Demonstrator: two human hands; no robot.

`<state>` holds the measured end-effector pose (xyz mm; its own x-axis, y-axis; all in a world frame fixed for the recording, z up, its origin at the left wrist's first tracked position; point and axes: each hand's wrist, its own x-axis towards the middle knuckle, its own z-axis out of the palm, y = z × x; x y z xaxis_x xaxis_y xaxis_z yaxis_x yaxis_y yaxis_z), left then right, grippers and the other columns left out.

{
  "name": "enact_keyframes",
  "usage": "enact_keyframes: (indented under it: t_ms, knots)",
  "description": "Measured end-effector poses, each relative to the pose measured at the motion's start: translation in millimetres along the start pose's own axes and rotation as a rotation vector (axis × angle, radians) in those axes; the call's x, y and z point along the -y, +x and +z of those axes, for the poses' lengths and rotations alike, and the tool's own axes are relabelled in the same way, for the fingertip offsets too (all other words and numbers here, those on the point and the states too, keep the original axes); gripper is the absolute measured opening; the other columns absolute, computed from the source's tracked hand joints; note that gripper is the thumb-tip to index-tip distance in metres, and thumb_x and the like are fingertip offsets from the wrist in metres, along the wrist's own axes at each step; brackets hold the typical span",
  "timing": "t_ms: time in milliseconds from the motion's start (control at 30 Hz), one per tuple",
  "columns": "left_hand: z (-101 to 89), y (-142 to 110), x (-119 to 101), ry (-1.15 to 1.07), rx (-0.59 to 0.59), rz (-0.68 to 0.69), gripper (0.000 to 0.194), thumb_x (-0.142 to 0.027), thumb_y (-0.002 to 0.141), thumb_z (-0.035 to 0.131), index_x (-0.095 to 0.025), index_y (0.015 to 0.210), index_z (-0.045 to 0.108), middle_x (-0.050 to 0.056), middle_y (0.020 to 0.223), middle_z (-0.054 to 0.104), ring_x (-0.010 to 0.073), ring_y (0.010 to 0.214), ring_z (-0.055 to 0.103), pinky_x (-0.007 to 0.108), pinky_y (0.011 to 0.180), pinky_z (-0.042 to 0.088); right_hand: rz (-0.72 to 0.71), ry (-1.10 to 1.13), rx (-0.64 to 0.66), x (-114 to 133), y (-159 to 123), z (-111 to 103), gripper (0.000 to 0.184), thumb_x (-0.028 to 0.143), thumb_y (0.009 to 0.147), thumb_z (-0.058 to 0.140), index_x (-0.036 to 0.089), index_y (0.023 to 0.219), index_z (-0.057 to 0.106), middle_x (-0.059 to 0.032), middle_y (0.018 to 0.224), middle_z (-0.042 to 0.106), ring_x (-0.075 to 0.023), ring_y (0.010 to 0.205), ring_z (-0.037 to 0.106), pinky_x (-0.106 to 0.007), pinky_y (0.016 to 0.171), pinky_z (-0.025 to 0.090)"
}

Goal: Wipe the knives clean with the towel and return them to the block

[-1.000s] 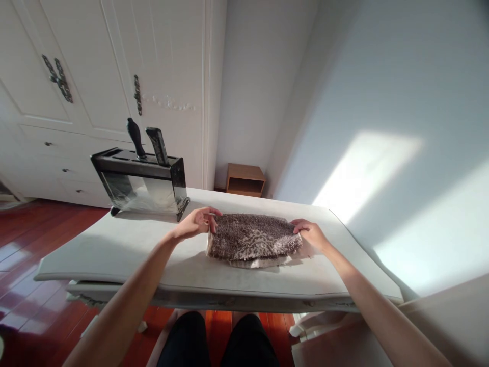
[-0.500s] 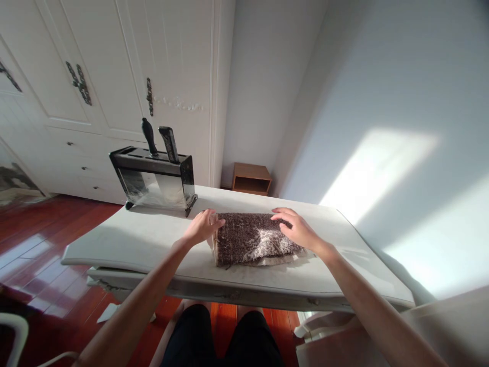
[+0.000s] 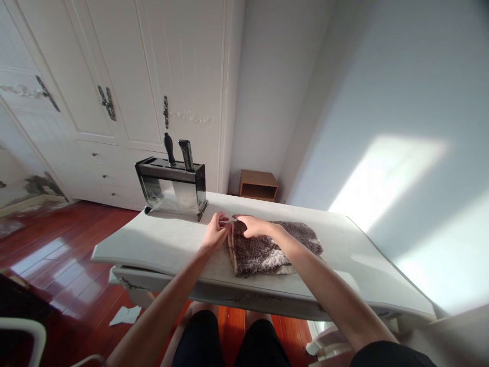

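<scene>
A folded, shaggy brown mat (image 3: 263, 252) with whitish patches and a pale backing edge lies on the white tabletop (image 3: 168, 244). At its far left corner, my left hand (image 3: 216, 230) has curled fingers with the thumb brought in against the mat's edge. My right hand (image 3: 252, 226) reaches across the mat to the same corner. Its thumb and forefinger are apart, resting over the brown pile. The right forearm covers part of the mat's right half.
A black knife block (image 3: 171, 178) with clear sides and two black handles stands at the table's back left. Behind are a white wardrobe (image 3: 191, 66) and a small wooden cabinet (image 3: 259, 178). A wall (image 3: 382, 92) borders the right. White paper (image 3: 125, 315) lies on the floor.
My right hand has moved left across the mat, from its far right side to beside my left hand. My left hand's fingers have curled in at the corner. The view has shifted.
</scene>
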<state>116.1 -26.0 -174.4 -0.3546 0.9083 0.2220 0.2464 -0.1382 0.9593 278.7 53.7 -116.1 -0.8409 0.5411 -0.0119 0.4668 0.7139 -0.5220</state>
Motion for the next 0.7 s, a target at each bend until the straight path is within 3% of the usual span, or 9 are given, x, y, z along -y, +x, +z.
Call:
enact_keyframes:
  t_ms: [100,200,333,433,533,700]
  knots:
    - [-0.7,0,-4,-0.038,-0.017,-0.012,0.041,-0.039,0.078,0.060,-0.015,0.111,0.052,0.011,0.105,0.064,0.0186,0.088,0.065,0.028,0.071,0.051,-0.009,-0.044,0.004,10,2,2,0.051,0.001,0.057,0.052,0.018,0.103,0.067,-0.0059,0.100,0.070,-0.0214,0.088,0.064,-0.027,0.072,0.048]
    - [-2.5,-2,-14,-0.096,-0.017,-0.061,0.038,-0.045,0.082,0.053,-0.015,0.106,0.053,0.011,0.103,0.064,0.0195,0.085,0.066,0.025,0.060,0.048,-0.045,-0.025,-0.041,15,-4,-4,0.031,0.000,0.060,0.049,0.018,0.078,0.066,-0.0017,0.081,0.066,-0.0170,0.077,0.061,-0.025,0.069,0.045]
    - [-4.2,-4,-20,-0.112,0.000,-0.098,0.034,-0.045,0.081,0.051,-0.015,0.096,0.056,0.008,0.094,0.066,0.0183,0.079,0.066,0.024,0.056,0.045,-0.114,0.168,-0.205,9,-27,-29,0.023,0.001,0.061,0.055,0.017,0.075,0.066,-0.0058,0.097,0.066,-0.0191,0.092,0.062,-0.029,0.083,0.046]
    - [-3.2,-3,-16,-0.063,0.037,-0.078,0.029,-0.044,0.079,0.052,-0.016,0.086,0.058,0.007,0.087,0.066,0.0173,0.074,0.065,0.024,0.056,0.044,-0.099,0.287,-0.268,-5,-59,-57,0.014,0.008,0.062,0.062,0.017,0.071,0.068,-0.0085,0.113,0.065,-0.0229,0.110,0.059,-0.035,0.098,0.042]
    - [-1.3,-3,-10,0.004,0.078,-0.023,0.024,-0.040,0.079,0.052,-0.017,0.082,0.058,0.005,0.082,0.066,0.0163,0.071,0.064,0.024,0.060,0.045,0.056,0.349,-0.307,-25,-99,-86,0.014,0.008,0.059,0.059,0.018,0.062,0.068,-0.0076,0.119,0.065,-0.0259,0.115,0.057,-0.037,0.097,0.043]
    - [-0.3,-4,-9,0.176,0.114,0.050,0.019,-0.034,0.081,0.048,-0.019,0.074,0.057,0.002,0.071,0.064,0.0167,0.070,0.061,0.025,0.064,0.043,0.405,0.287,-0.384,-74,-156,-111,0.026,0.003,0.052,0.051,0.019,0.060,0.071,-0.0061,0.105,0.072,-0.0267,0.106,0.062,-0.034,0.094,0.046]
